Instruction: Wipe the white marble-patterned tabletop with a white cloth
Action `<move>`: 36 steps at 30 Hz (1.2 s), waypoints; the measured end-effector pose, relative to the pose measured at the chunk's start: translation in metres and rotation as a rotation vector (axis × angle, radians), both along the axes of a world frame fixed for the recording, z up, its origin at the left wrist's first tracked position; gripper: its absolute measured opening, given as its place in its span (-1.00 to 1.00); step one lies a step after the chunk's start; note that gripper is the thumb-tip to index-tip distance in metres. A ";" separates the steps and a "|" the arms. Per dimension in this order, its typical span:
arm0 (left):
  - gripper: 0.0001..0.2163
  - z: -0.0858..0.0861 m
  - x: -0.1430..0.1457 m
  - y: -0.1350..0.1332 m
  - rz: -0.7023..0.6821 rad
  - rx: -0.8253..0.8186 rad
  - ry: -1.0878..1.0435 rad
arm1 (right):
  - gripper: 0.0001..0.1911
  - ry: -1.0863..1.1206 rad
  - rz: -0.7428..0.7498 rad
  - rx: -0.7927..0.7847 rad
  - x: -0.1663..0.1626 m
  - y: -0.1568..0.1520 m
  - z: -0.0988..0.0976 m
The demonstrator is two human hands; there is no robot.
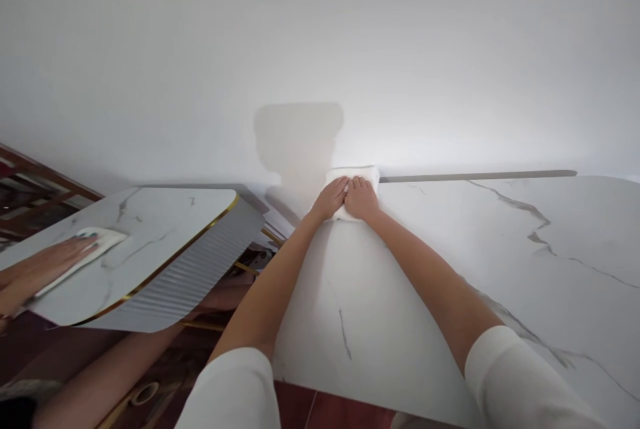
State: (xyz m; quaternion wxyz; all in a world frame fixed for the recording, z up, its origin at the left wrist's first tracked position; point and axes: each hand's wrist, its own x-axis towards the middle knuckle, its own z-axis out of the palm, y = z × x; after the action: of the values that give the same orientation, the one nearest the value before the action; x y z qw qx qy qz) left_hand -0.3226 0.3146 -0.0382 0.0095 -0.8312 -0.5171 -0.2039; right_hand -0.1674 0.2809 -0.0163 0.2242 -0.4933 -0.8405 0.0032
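Left hand [331, 197] and right hand [362, 198] lying flat side by side, pressing white cloth [371, 176] down near back left corner of surface [445, 229]. Both sharing push, likely keeping cloth from slipping. Arms [425, 262] stretching, corner being far.

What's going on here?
The person's left hand and right hand lie side by side on a white cloth, at the wall-side edge of a marbled table. To the left, a co-worker's hand rests on another cloth on a gold-trimmed table.
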 end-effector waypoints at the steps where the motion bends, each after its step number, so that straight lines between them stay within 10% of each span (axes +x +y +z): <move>1: -0.54 0.000 0.001 -0.001 0.009 0.001 0.009 | -0.48 0.013 -0.004 -0.008 0.001 -0.002 0.000; 17: -0.53 0.008 0.075 -0.015 -0.067 0.027 0.042 | -0.46 0.035 -0.092 -0.009 0.064 -0.021 0.001; 36: -0.52 0.016 0.069 -0.088 -0.137 -0.035 0.044 | -0.44 0.019 -0.140 -0.031 0.060 -0.091 0.002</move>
State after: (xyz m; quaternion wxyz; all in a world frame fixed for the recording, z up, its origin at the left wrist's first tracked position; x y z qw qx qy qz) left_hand -0.2532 0.2265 -0.0224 -0.0078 -0.8689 -0.4623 -0.1766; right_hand -0.1070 0.1902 -0.0145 0.2243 -0.5543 -0.8015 0.0055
